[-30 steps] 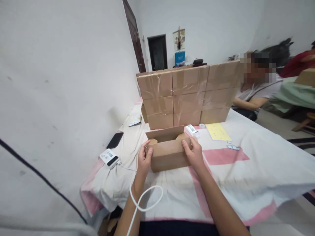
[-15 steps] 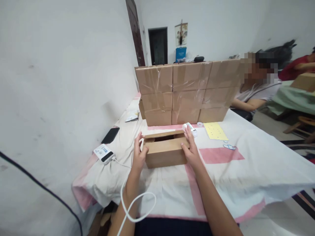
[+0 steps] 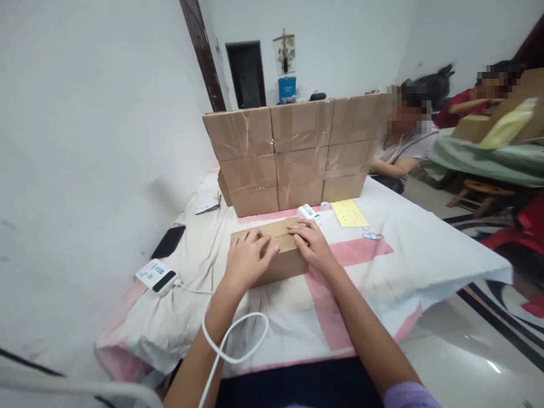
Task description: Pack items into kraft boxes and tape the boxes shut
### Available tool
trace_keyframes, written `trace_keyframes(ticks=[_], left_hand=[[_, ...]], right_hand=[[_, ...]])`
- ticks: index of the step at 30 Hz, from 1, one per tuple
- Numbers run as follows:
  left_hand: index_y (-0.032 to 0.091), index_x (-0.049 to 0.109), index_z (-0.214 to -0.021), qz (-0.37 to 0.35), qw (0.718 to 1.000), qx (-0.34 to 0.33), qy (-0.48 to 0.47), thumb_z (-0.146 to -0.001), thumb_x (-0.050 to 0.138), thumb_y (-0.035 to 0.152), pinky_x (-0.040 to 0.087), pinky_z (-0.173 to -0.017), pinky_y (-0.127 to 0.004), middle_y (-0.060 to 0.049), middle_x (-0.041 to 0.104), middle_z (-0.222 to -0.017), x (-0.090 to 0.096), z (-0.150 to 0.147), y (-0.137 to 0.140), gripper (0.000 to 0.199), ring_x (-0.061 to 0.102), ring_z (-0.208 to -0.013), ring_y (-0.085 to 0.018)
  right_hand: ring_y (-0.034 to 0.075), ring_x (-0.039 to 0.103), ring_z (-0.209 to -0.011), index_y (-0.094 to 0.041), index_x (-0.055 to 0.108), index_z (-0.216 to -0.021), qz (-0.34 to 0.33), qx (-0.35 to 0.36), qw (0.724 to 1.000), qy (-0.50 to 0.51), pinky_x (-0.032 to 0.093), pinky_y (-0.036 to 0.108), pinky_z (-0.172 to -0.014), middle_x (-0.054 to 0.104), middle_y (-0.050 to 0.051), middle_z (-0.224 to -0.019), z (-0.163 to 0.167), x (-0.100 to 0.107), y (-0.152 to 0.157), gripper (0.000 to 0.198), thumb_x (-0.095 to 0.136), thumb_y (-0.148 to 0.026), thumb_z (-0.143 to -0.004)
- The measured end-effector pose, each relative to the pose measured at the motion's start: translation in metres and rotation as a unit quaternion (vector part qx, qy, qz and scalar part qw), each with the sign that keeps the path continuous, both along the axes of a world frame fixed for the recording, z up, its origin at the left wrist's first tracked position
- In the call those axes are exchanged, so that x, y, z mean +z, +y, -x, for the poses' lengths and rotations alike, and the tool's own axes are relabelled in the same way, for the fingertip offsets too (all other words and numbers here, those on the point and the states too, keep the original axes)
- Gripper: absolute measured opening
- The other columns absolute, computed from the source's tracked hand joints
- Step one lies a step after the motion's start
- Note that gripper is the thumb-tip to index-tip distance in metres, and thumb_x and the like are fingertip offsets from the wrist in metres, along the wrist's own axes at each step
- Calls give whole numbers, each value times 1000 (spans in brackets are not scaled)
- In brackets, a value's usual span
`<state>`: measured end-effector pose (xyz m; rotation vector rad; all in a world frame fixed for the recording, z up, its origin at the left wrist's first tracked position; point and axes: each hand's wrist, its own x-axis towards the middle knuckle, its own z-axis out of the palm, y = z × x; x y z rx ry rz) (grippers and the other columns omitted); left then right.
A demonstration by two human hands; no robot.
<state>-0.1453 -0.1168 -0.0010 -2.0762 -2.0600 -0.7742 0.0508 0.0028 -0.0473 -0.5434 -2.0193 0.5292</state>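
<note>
A small brown cardboard box [image 3: 283, 266] sits on the cloth-covered table in front of me, its top flaps folded down so that they meet along a seam. My left hand [image 3: 250, 255] lies on the left part of the lid, fingers stretched out and thumb toward the middle. On the right part of the lid rests my right hand [image 3: 312, 243], its fingers spread over the flap. Both hands press on the box from above without gripping it. Just behind the box is a small white device [image 3: 308, 213] with a screen.
Stacked, taped cardboard boxes [image 3: 301, 153] form a wall at the back. A roll of tape [image 3: 325, 205] and a yellow sheet [image 3: 350, 213] lie right. A black phone [image 3: 169, 242] and a white power bank [image 3: 156, 276] with a white cable [image 3: 244, 360] are left. People sit at right.
The box's top flaps have come down and the opening is covered. My hands have moved from the box's ends onto its lid. The view has turned rightward.
</note>
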Motion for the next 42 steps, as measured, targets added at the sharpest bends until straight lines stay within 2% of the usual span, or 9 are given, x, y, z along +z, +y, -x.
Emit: trace_keyframes(ticks=[3, 5, 7, 13, 19, 23, 31, 39, 42], left_hand=[[28, 72, -118, 21, 999, -18, 33, -91, 58, 59, 40, -103, -48, -8, 65, -119, 1, 7, 1, 43, 54, -118, -31], [29, 72, -118, 24, 999, -29, 38, -89, 61, 62, 40, -101, -48, -7, 63, -119, 0, 12, 1, 46, 55, -115, -30], [29, 72, -118, 13, 999, -31, 29, -87, 62, 65, 40, -101, -47, -7, 63, -119, -3, 14, 0, 48, 55, -112, -28], [30, 70, -122, -14, 999, -6, 30, -86, 64, 64, 41, -100, -46, -7, 64, -122, -12, 14, 0, 50, 54, -117, -31], [31, 70, -121, -21, 999, 6, 32, -84, 65, 66, 42, -97, -46, -7, 65, -125, -16, 15, 0, 51, 57, -115, -31], [30, 69, -121, -17, 999, 9, 44, -85, 64, 67, 41, -97, -47, -7, 65, -125, -17, 15, 1, 51, 58, -116, -31], [30, 68, -123, -9, 998, 23, 53, -86, 63, 66, 42, -98, -46, -6, 64, -128, -19, 15, 0, 52, 57, -118, -30], [31, 67, -125, 13, 997, 38, 68, -89, 61, 62, 42, -99, -45, -4, 62, -129, -13, 12, -4, 48, 56, -118, -28], [32, 67, -124, 18, 997, 46, 66, -88, 62, 63, 42, -100, -45, -3, 62, -129, -13, 12, -4, 47, 56, -119, -27]], right_hand=[[25, 57, -125, -20, 70, -121, 131, -24, 991, 1, 46, 41, -107, 67, 8, -132, -25, -3, 42, 34, 46, -30, -99], [22, 61, -114, -17, 68, -116, 273, -141, 952, -12, 50, 31, -94, 66, 10, -130, -40, -1, 76, 32, 43, -28, -99], [18, 65, -97, -14, 66, -112, 344, -185, 920, -43, 50, 26, -77, 66, 13, -124, -46, 4, 108, 30, 42, -28, -100], [11, 57, -62, -12, 64, -92, 476, -192, 841, -168, 44, 25, -58, 67, 9, -93, -23, 19, 157, 22, 57, -32, -97], [15, 65, -84, -13, 63, -114, 542, -220, 773, -245, 57, 31, -73, 66, 6, -104, 1, 22, 175, 27, 63, -36, -99], [16, 66, -87, -14, 63, -118, 544, -204, 780, -234, 59, 32, -74, 66, 7, -108, 2, 18, 183, 28, 62, -36, -100], [7, 52, -54, -12, 61, -94, 496, -142, 846, -134, 40, 19, -50, 59, 1, -69, -19, -1, 168, 8, 58, -19, -98], [7, 52, -54, -14, 56, -80, 470, -133, 873, -10, 45, 19, -50, 54, -5, -67, -26, -32, 157, 27, 58, -31, -101], [8, 53, -51, -15, 54, -72, 461, -137, 876, 33, 45, 19, -50, 54, -4, -60, -26, -44, 155, 29, 53, -25, -100]])
